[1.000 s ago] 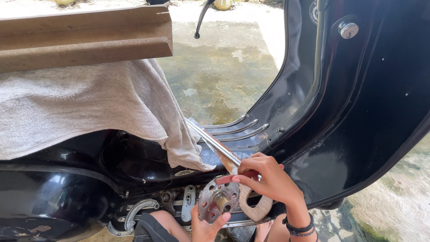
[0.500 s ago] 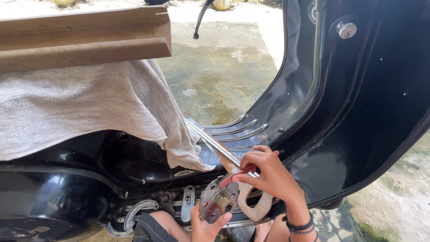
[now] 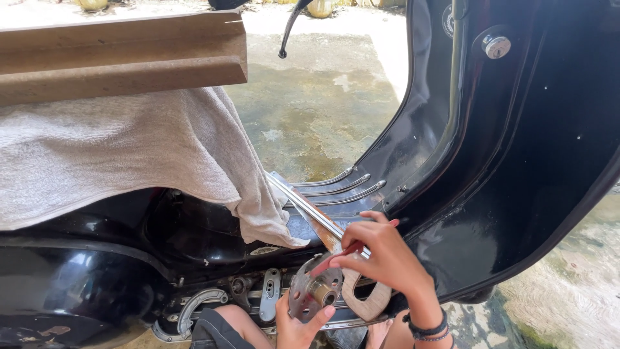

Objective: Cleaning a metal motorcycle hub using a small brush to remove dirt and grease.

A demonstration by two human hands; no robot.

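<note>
My left hand [image 3: 298, 328] holds a round metal disc [image 3: 309, 292] with several holes and a central hub, low in the view. My right hand [image 3: 389, 257] grips a thin red-handled tool [image 3: 345, 252] whose tip rests on the disc's top edge. A tan gasket-shaped piece [image 3: 369, 301] lies behind the disc, under my right wrist. Both hands work just in front of the floorboard [image 3: 336, 194] of a black scooter lying on its side.
A grey towel [image 3: 116, 155] drapes over the scooter body, with a wooden beam [image 3: 123, 55] on top. The black leg shield [image 3: 516, 168] rises at the right. A chrome trim strip [image 3: 303, 203] runs toward my hands. Wet concrete floor [image 3: 323, 110] lies beyond.
My right hand has shifted its fingers slightly over the disc. The disc stays in my left hand in about the same place.
</note>
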